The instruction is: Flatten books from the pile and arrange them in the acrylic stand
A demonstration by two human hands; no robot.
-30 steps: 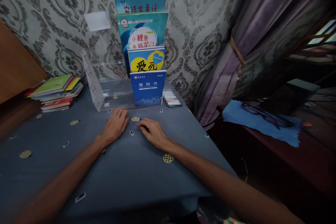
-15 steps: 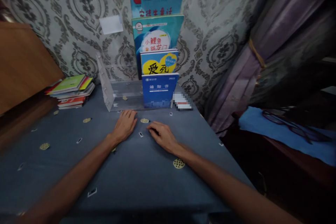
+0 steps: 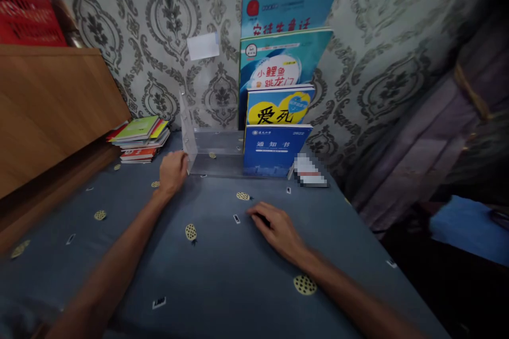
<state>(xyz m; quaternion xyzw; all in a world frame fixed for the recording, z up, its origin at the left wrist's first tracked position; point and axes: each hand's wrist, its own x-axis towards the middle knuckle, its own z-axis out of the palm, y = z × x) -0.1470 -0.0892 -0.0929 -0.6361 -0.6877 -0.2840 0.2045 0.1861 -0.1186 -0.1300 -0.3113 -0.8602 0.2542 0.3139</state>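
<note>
My left hand [image 3: 174, 170] is beside the left end panel of a clear plastic book rack [image 3: 217, 165], its knuckles up. Its fingers are mostly hidden behind the back of the hand, and I cannot tell whether it touches the panel. On the tablecloth in front of the rack rests my right hand [image 3: 277, 230], loosely bent, with a gap between thumb and fingers and nothing in it. The rack's right part holds stepped books: a dark blue booklet [image 3: 275, 156] in front, a blue and yellow book [image 3: 278, 107], a teal book [image 3: 288, 59] and a tall blue book [image 3: 294, 8].
Left of the rack lies a stack of thin books [image 3: 141, 137], near a wooden cabinet [image 3: 59, 111] with a red basket [image 3: 29, 5] on top. A blurred-out flat item [image 3: 310, 172] lies right of the rack. Beyond the table's right edge hangs a curtain [image 3: 429, 127].
My left hand has moved left, from in front of the rack to its left end panel. My right hand stays on the table. The view has turned left, showing the red basket.
</note>
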